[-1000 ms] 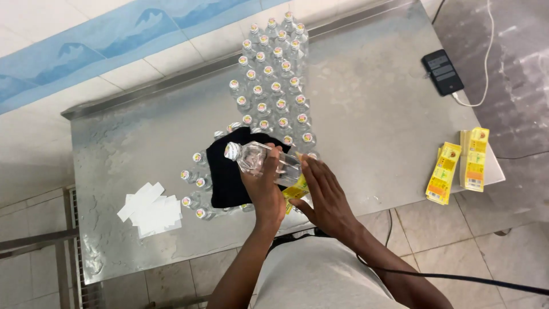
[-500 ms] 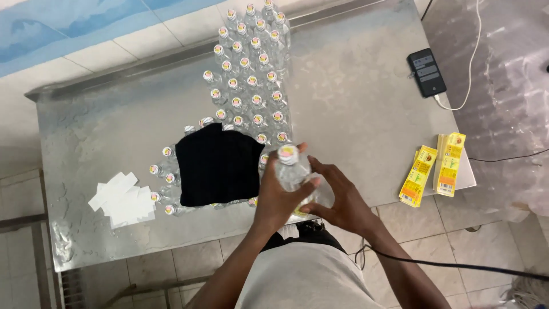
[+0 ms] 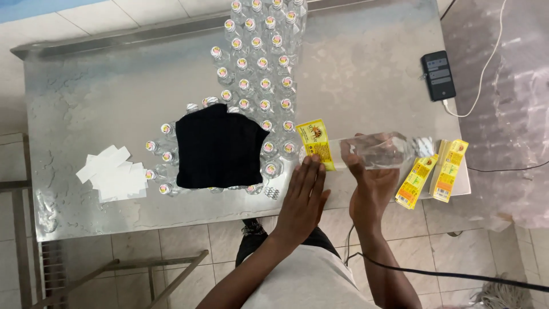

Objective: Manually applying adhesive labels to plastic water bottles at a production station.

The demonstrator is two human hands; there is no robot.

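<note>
My right hand grips a clear plastic bottle that lies sideways above the front edge of the steel table, its cap end pointing right. A yellow label sits on the bottle's left end. My left hand is flat with fingers stretched out, fingertips touching the label's lower edge. Just left of the label stand several capped clear bottles.
A black cloth lies over some bottles mid-table. White paper pieces lie at the left. Yellow label stacks rest at the right front corner. A black phone with a white cable lies at the far right.
The bottle went from upright in both hands to lying sideways further right. My right hand now holds it alone, while my left hand has opened flat against the yellow label.
</note>
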